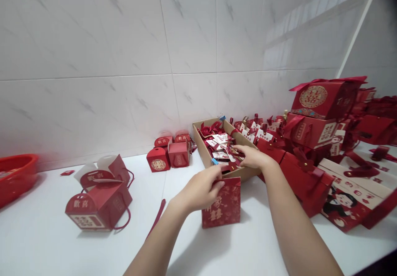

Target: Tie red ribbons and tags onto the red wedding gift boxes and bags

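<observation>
Left hand [201, 190]: fingers [217, 183] curled and pinching the top edge of the small red gift box [221, 203]; box stands upright on the bench [62, 247], just in front of the cardboard tray [201, 145], its top close under the tray's near end; right hand [254, 158]: fingers [240, 150] drawn together low over the tray's near right corner, among the tags [221, 139]; cannot tell whether they actually pinch one; tray is open-topped and filled with white-and-red tags and red ribbon bits; loose red strip [158, 212] lies on the bench left of the tray's near end; closed small red boxes [169, 154] sit in a cluster just left of the tray, near the wall; open-flapped red boxes with cord handles [99, 203] well left of the tray; red basin [15, 176] far left of the tray, at the frame edge; right of the tray: more tags and ribbons, then large stacked red boxes [322, 102]; flat printed box with a cartoon figure [344, 205] right of the tray, nearer the bench's front edge.
</observation>
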`<state>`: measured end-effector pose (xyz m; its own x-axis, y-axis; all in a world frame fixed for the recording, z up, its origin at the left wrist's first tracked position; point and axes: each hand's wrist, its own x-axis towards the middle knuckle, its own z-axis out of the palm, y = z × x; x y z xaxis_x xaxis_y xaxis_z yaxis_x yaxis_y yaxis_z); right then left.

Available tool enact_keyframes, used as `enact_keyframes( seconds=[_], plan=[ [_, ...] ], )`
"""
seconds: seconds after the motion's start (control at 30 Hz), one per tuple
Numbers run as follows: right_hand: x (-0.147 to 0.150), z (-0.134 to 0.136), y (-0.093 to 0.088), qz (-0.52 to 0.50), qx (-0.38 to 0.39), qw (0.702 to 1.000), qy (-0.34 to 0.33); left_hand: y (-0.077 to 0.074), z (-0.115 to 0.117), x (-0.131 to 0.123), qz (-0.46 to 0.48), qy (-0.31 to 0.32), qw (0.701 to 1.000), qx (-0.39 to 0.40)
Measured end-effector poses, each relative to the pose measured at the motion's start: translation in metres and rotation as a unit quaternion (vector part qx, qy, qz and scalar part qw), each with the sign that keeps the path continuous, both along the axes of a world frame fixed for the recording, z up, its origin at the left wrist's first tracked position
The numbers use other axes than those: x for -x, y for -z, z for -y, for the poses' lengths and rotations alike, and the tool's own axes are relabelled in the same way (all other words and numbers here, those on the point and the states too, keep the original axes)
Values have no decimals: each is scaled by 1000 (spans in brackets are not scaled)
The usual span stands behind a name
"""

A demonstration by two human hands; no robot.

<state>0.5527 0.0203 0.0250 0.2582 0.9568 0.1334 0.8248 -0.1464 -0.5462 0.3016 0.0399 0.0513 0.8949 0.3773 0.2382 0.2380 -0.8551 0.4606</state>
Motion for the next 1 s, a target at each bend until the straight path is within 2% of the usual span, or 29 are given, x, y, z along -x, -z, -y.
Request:
enact_keyframes(
  seconds=[0.1,0.2,0.3,0.47,0.63,0.87,1.0],
  plan=[
    [1,6,0,-3,59,998,-15,2,0,-2,-75,-34,996,-21],
    [0,13,-2,-15,85,996,-20,2,0,0,-93,-40,994,-46],
    [-2,12,-3,-34,95,995,-6,2,2,1,-94,-48,993,-60],
    [1,-5,5,-14,101,991,82,2,6,1,-97,-53,992,-69],
    [8,-14,13,31,92,993,67,1,8,0,-87,-59,992,-62],
    [1,-16,16,-1,38,999,17,1,6,-1,-81,-44,994,-58],
    [-2,-19,14,-52,-64,995,54,1,2,-2,-81,-39,995,-40]
  ],
)
